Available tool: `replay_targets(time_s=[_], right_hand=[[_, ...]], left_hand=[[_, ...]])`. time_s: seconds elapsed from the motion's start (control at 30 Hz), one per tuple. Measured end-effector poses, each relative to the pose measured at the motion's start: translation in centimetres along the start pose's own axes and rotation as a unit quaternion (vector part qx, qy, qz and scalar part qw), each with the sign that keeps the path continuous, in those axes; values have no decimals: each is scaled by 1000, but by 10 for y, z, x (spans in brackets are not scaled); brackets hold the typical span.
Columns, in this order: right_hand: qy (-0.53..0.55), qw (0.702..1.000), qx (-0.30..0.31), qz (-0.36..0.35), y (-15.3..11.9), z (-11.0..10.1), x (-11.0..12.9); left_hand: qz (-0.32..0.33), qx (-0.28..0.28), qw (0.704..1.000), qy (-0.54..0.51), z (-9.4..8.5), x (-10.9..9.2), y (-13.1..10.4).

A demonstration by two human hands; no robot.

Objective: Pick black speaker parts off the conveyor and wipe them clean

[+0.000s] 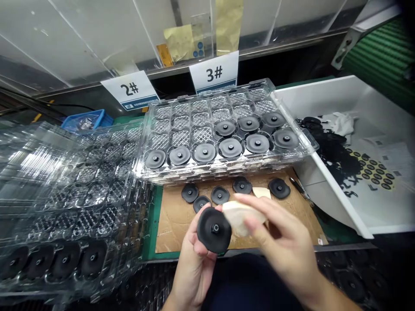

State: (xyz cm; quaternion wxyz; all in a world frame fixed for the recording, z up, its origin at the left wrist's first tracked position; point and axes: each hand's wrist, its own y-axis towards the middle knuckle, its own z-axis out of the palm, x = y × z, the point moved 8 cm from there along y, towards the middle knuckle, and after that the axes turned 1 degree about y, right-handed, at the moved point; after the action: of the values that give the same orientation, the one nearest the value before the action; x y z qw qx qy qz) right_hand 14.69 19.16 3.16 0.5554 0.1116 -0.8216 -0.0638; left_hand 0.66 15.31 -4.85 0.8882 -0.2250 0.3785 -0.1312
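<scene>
Cardboard [171,216], black disc [207,236] within left grip [196,264]

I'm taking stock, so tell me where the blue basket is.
In the head view, the blue basket is on the left side, just beyond the clear trays and below the left edge of the 2# sign.

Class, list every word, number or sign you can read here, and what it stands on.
"2#": left white paper sign
"3#": right white paper sign
Too small or blurred to read: the print on both signs' blue strips, the round blue stickers and the oval stickers in the white bin.
</scene>
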Motion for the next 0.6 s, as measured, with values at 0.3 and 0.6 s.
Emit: replay_targets(time_s=[0.3,0.6], right_hand=[[-23,985,139,-101,10,46,38],[-91,976,191,-58,-5,16,27]], left_hand=[[-20,0,1000,-14,-4,7,1],[-59,60,995,-44,6,3,0]])
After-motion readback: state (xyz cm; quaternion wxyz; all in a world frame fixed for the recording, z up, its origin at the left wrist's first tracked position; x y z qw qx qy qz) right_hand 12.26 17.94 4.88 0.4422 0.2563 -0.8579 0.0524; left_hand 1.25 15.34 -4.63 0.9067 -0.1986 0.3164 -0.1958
